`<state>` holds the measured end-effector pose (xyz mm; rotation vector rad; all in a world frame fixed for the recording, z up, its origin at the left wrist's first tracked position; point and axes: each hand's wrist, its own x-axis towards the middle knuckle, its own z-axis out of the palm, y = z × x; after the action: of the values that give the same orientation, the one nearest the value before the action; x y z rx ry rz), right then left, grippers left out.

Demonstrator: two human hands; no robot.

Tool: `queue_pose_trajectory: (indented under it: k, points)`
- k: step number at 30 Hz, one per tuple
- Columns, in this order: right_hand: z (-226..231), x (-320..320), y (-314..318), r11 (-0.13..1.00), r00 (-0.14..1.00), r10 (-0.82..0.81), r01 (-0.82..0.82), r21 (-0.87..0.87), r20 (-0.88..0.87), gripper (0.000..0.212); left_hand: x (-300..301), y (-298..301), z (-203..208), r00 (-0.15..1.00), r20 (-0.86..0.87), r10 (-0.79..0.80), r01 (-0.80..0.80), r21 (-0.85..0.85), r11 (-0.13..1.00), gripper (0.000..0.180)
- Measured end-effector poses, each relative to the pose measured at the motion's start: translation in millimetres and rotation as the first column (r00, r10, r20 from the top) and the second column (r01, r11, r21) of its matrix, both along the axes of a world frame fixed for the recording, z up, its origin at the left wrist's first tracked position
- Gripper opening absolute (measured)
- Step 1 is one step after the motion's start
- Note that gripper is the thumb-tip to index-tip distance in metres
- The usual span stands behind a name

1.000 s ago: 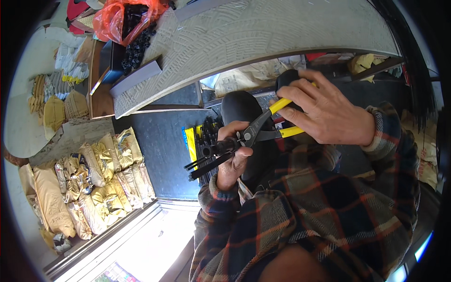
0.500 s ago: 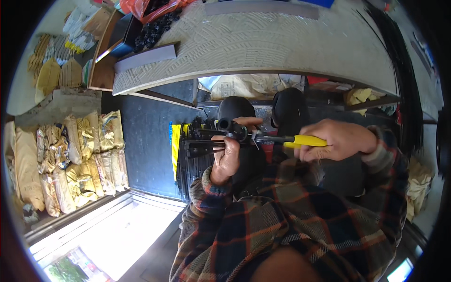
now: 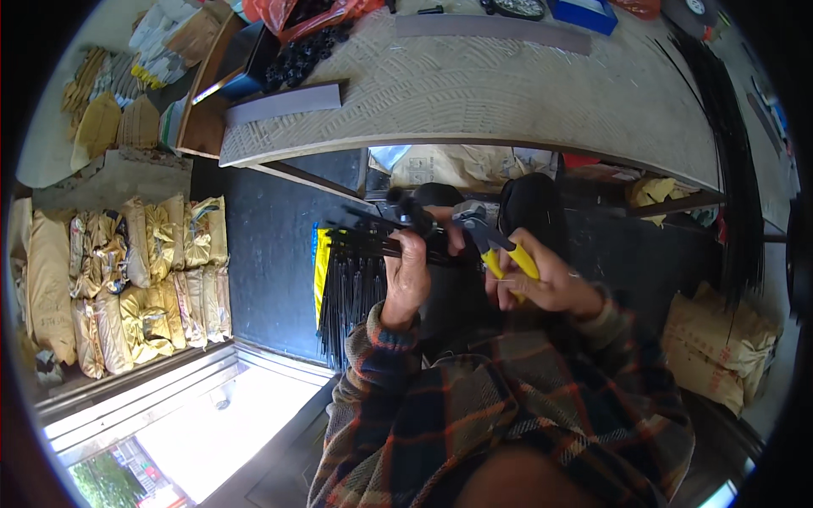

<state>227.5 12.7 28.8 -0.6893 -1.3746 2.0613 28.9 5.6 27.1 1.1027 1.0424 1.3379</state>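
My left hand [image 3: 406, 275] is closed around a black hub-like piece [image 3: 410, 213], out of which several thin black rods fan to the left. It is held above my knees, and its end is blurred. In my right hand [image 3: 555, 284] are yellow-handled pliers [image 3: 485, 237], my fingers wrapped round the grips. The pliers' grey head is just right of the black piece and the fingertips of my left hand, and the handles are spread apart. To the left below my left hand lies a bundle of long black rods [image 3: 351, 305] beside a yellow sheet [image 3: 321, 262].
A worktop [image 3: 508, 93] crosses ahead, with black parts [image 3: 296, 63], grey strips [image 3: 288, 103] and a blue box [image 3: 584, 13] on it. Long black strands [image 3: 737, 161] hang at the right. Paper-wrapped bundles [image 3: 161, 271] are stacked left; a brown sack [image 3: 711, 347] sits right.
The pliers have swung from nearly level to a slant, their handles now spread. My right hand has moved left and down, nearer my body. My left hand still holds the black piece.
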Motion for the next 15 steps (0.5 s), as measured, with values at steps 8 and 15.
queue_pose_trajectory:
  k: [8, 15]
  points:
    - [61.2, 26.7, 49.3, 0.868, 0.852, 0.253, -0.409, 0.282, 0.458, 0.026, 6.1, -6.7, 2.5, 0.997, 0.079, 0.014, -0.019, 0.052, 0.998, 0.074]
    - [58.5, 17.3, 50.1, 0.771, 0.798, 0.189, -0.481, 0.417, 0.572, 0.038, -0.6, -10.8, 0.6, 0.999, 0.034, 0.034, -0.034, -0.006, 0.999, 0.074]
